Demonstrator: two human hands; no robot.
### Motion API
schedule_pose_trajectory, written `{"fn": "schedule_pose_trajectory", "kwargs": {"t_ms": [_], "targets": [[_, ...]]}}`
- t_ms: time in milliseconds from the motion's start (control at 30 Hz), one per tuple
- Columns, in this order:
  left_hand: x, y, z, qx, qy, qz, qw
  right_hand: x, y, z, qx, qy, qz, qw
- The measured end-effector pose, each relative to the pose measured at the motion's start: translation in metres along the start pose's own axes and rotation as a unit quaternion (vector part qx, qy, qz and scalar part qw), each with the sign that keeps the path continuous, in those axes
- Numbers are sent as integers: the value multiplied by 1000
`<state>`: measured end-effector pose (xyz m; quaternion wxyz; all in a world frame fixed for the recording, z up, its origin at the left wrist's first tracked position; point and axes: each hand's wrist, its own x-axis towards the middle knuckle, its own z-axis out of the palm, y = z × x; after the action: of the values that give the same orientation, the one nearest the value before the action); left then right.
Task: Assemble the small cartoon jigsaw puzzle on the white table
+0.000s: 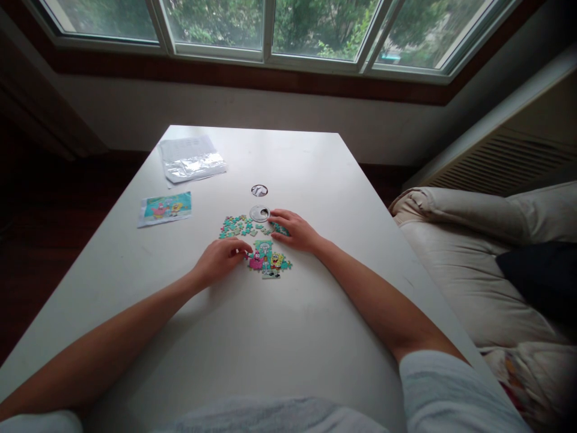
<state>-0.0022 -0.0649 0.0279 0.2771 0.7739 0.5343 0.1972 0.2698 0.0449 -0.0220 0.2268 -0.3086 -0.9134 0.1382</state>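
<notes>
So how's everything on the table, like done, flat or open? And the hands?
SpongeBob jigsaw: partly joined, uneven edges.
Loose jigsaw pieces: spread beyond it.
Cartoon picture sheet: flat, picture up.
Clear plastic packet: flat; sealing unclear.
Far round object: apart from near round object; contents unclear.
Left hand: fingertips at jigsaw's left edge, grip unclear.
Right hand: open over loose pieces.

puzzle pieces (280, 229) partly hidden by right hand (295, 231), sofa (451, 255) cut off, window (216, 25) cropped above

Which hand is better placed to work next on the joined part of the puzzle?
Probably the left hand: it is beside the left edge of the joined puzzle, while the right hand is at the loose pieces.
</notes>
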Motion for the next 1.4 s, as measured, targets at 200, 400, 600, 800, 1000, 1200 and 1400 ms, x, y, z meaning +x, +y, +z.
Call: {"fn": "schedule_pose_trajectory", "kwargs": {"t_ms": [200,400,600,800,1000,1200,1400], "targets": [[-1,0,7,15,8,-14,1000,-1,2,1,-2,-1,-1,1000],[-1,0,9,61,23,-4,998,-1,1,0,2,1,0,1000],[-2,3,11,75,30,10,997,0,-1,-1,-2,-2,2,1000],[-3,4,12,97,40,16,994,0,1,0,3,3,-2,1000],[-4,3,13,111,39,22,993,0,0,0,2,3,-2,1000],[-4,4,15,126,38,33,991,0,0,0,0,3,-3,1000],[-4,3,8,180,23,126,975,0,0,0,-2,2,-3,1000]]}}
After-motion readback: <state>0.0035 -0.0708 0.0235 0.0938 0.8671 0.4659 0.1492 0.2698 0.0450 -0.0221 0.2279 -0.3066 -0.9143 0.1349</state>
